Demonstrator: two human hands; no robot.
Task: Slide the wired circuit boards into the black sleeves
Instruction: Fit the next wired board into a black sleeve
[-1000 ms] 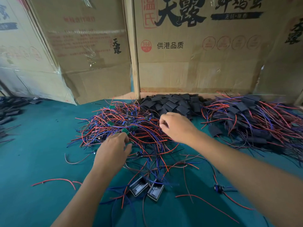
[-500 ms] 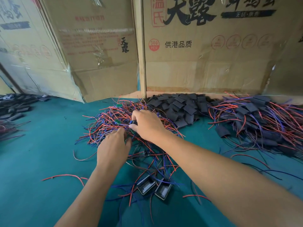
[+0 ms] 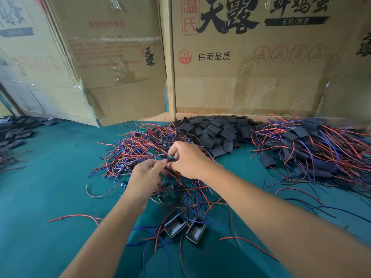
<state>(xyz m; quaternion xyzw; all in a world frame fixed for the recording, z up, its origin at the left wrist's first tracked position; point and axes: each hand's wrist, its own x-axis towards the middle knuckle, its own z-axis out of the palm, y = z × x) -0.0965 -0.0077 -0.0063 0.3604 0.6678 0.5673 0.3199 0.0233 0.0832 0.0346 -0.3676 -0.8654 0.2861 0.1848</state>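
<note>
Both your hands meet over the tangle of wired circuit boards (image 3: 140, 151) on the counter (image 3: 50, 187): your left hand (image 3: 145, 178) pinches a small board, your right hand (image 3: 186, 159) pinches a black sleeve (image 3: 172, 159). Boards look light, stiff and fragile, so hold edges, not solder joints; sleeves look soft and floppy.

Printed cardboard boxes are facing you.
You are looking at the large right-hand box (image 3: 251, 63), showing black "天露", a red "温氏" stamp at its left, a red "360 PCS" circle and "供港品质" beneath, and "无抗·原色" on a black stroke to the right. Left of that box, the neighbouring box (image 3: 120, 63) is carrying a small vertical "天露".
</note>
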